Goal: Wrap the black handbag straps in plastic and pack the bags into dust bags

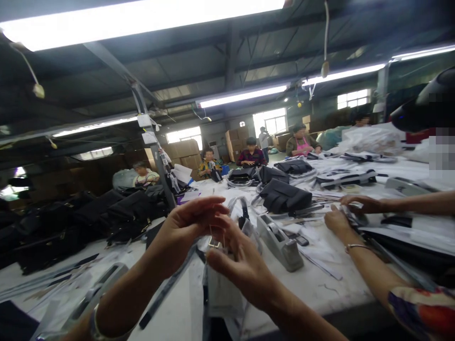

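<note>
Both hands are up over the white table (330, 284), meeting mid-frame. The buckle (214, 243) sits between them: small, square, thin bright metal wire, hollow centre. It is well above the tabletop, just left of the grey tape dispenser (280, 241).

Right hand (241, 265): thumb and forefinger pinched on the buckle's lower edge; other fingers half spread, relaxed.

Left hand (188, 225): fingers curled, tips drawn together just above the buckle; motion blur, so I can't tell what they actually grip. There is a metal band on that wrist (94, 322).

Plastic sleeve (220, 293): clear, thin, crinkled; hangs limp below the hands. Black strap (167, 289): flat, narrow, matte; runs down-left from under the left hand.

Tape dispenser: moulded plastic, wedge-shaped, smooth, standing on the table.

Right side: a co-worker's hands (355, 206) are flat on papers and black pieces, with a thin bangle (355, 246) on the near wrist. Black bags (284, 196) lie folded, soft matte fabric, piled mid-table; more sit along the left edge. Cardboard boxes (183, 151) are stacked at the back; other people are seated behind the far end.
</note>
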Available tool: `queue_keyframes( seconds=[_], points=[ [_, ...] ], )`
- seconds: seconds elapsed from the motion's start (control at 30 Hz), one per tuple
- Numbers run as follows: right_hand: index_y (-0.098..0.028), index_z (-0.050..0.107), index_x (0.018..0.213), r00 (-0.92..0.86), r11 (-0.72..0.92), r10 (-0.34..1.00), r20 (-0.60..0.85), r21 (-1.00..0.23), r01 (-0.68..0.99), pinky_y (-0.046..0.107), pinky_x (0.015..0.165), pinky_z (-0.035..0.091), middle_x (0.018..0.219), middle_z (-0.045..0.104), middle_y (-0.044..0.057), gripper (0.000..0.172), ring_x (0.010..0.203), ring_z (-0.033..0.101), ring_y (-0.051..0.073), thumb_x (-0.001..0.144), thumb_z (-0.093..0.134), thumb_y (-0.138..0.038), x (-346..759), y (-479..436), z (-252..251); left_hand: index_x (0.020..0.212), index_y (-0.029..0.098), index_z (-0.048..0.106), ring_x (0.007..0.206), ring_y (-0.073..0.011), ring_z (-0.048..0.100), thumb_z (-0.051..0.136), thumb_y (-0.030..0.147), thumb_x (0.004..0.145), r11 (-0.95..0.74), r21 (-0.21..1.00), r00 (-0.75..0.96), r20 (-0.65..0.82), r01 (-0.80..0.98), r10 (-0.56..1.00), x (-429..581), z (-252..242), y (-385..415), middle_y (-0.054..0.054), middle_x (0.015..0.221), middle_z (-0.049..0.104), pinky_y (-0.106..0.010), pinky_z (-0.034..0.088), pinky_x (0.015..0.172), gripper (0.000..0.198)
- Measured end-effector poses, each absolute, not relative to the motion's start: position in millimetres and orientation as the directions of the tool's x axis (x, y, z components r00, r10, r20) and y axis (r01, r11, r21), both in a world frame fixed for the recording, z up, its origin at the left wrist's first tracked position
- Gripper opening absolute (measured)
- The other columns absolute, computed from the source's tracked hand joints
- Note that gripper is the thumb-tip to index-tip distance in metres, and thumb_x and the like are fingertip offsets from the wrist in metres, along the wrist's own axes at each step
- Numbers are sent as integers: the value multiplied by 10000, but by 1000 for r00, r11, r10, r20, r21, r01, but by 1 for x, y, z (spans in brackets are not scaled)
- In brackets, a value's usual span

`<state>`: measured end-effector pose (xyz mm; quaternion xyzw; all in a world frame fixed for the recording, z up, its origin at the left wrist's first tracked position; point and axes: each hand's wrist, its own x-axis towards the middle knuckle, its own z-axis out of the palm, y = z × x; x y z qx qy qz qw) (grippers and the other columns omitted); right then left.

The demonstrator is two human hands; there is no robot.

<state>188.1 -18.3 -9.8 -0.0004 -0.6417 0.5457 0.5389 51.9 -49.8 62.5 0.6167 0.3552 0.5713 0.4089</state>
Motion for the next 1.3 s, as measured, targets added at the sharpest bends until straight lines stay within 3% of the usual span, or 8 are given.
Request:
queue_keyframes(
  seconds=[0.2,0.33,0.6,0.7,0.8,1.0,1.17,1.3],
  points=[
    [-178,623,1209,-427,282,701,571,-772,-570,310,790,573,941,766,61,328,810,727,177,926,660,-340,180,-20,-36,1045,238,765,785,-159,727,805,205,763,-410,901,15,416,-140,909,59,59,-56,-46,956,767,-228,604,743,287],
    [-200,657,1192,-438,197,692,573,-735,-649,259,666,578,918,773,58,315,745,729,164,910,688,-338,192,-17,-56,1076,218,751,708,-132,714,799,221,774,-346,897,-31,351,-274,936,52,52,-57,-27,841,754,-199,601,701,306],
    [-213,755,1012,-455,261,778,434,-882,-393,308,1006,486,1122,741,64,154,1094,669,193,921,676,-308,224,-3,-76,1067,197,746,741,-119,712,781,206,796,-181,924,-47,175,-338,983,34,3,-50,-13,814,736,-192,592,767,273],
    [-228,693,1127,-570,123,740,356,-905,-406,306,924,522,1003,760,47,262,982,701,184,888,718,-332,224,-4,-83,1065,208,746,761,-117,714,781,218,799,-166,923,-45,160,-348,986,32,-4,-48,-13,854,748,-176,583,763,269],
    [-213,676,1142,-590,165,719,366,-916,-367,317,919,524,990,749,51,334,981,693,198,846,762,-343,218,-8,-87,1075,228,745,777,-118,713,775,231,807,-162,926,-21,164,-342,986,33,-3,-48,-13,908,758,-181,583,767,270],
    [-280,630,1243,-510,168,784,355,-911,-377,316,859,569,1213,692,55,434,941,728,190,834,770,-264,205,-10,-94,1086,231,745,787,-129,707,765,253,817,-177,928,50,204,-328,978,39,2,-56,-17,906,753,-212,586,790,271],
    [-244,703,1133,-617,39,691,375,-872,-487,221,688,563,1051,748,73,223,745,735,128,921,685,-312,214,-18,-103,1090,256,740,813,-122,709,755,266,827,-193,936,6,204,-293,979,35,-1,-59,-5,918,758,-194,566,803,264],
    [-197,743,1051,-550,34,779,302,-895,-444,181,547,523,797,750,59,255,560,681,101,924,669,-405,232,-19,-97,1147,267,710,881,-150,708,733,322,852,-132,985,47,138,-111,989,24,-9,-56,-22,950,767,-234,553,836,301]
  ],
)
